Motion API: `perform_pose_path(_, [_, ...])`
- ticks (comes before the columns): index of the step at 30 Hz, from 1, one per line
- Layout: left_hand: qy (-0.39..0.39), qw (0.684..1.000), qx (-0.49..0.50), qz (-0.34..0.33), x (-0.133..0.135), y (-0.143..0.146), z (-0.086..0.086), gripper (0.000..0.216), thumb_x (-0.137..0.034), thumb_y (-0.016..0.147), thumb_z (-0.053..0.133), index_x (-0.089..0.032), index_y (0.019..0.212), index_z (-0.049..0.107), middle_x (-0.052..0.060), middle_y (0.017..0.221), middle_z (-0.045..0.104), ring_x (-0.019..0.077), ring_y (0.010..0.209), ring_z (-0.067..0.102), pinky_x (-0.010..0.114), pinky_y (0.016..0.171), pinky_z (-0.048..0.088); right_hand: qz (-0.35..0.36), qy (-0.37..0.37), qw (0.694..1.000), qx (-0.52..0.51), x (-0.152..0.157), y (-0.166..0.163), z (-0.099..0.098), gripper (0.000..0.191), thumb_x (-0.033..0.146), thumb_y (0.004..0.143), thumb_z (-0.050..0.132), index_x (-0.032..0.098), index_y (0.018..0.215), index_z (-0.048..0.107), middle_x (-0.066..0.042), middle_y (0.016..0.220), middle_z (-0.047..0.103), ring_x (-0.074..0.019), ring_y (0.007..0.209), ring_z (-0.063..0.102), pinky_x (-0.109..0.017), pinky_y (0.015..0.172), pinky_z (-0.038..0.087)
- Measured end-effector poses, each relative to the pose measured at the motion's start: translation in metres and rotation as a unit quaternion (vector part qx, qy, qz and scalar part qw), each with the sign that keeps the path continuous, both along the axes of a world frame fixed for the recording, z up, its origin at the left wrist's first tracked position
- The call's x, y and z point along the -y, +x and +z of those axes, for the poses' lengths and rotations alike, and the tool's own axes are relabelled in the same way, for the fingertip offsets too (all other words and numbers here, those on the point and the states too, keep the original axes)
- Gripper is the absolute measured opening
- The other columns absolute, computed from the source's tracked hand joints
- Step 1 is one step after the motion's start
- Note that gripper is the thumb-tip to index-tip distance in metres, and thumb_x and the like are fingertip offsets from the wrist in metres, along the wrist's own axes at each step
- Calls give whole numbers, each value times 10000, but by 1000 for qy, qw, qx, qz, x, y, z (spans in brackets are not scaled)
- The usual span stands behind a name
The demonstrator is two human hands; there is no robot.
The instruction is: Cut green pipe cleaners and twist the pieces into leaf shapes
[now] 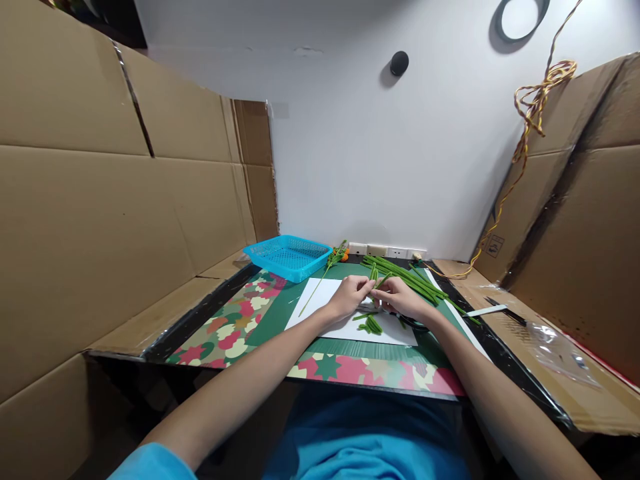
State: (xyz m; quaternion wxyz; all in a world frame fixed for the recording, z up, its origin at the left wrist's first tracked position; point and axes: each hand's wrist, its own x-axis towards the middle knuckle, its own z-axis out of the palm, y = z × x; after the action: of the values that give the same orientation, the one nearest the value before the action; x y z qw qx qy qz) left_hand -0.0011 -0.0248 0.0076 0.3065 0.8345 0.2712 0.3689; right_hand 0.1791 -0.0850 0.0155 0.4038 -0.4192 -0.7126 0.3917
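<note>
— Hands first: where do they sit?
— Both meet over the middle of the surface. The left hand (350,295) and the right hand (404,299) come together fingertip to fingertip, just above a white sheet of paper (317,297).
— And the grip of each?
— Each grip is closed in a pinch on the same green stem piece (373,272). It stands up between the two sets of fingertips, tilted a little. How it runs below the fingers is hidden.
— What lies right by them?
— A few short green offcuts (371,325) rest on the paper, on the near side of the hands. A dark curved object (417,327) sits under the right wrist, too hidden to name.
— Farther out?
— A bundle of long green stems (407,277) lies just beyond the right hand, slanting from far left to near right across the green mat (280,310). Beyond the left hand, one thin stem with an orange flower head (339,255) reaches down onto the paper's far corner. A blue basket (287,256) stands at the mat's far left, well apart from the hands.
— The edges?
— A star-patterned sheet (233,327) borders the mat on the left and near sides, and cardboard walls (100,220) stand on the left and right.
</note>
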Motion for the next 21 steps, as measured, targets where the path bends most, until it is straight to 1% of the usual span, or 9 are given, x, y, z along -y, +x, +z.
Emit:
perform_pose_path(7, [-26,999,15,-14,1,0,1,492,-572,953,476,-183,653,464,-33,604,428,114,588,378,252,566,278,-15,10,1000,24,-2,1,-2,551,649,890,622,163,629,627,20,461,502,-82,397,392,-216,415,281])
perform_pose_path(13, [-71,996,39,-28,3,2,1,476,-604,941,478,-191,704,468,-43,575,443,105,536,382,244,536,298,-29,42,999,-4,-3,1,-3,510,634,875,657,174,660,608,30,489,504,-90,407,423,-217,413,291])
perform_pose_path(17, [-94,994,48,-31,2,3,-1,462,-621,950,457,-199,761,461,-45,587,465,103,516,398,237,513,298,-25,36,999,-15,-7,1,-6,500,640,867,661,175,693,603,33,517,512,-86,409,424,-214,404,290])
perform_pose_path(21, [-100,993,59,-26,1,3,-3,449,-613,960,452,-203,775,455,-47,587,472,101,512,404,235,509,300,-21,32,999,-34,-7,0,-7,491,642,872,652,173,732,616,28,548,538,-80,410,416,-213,397,290])
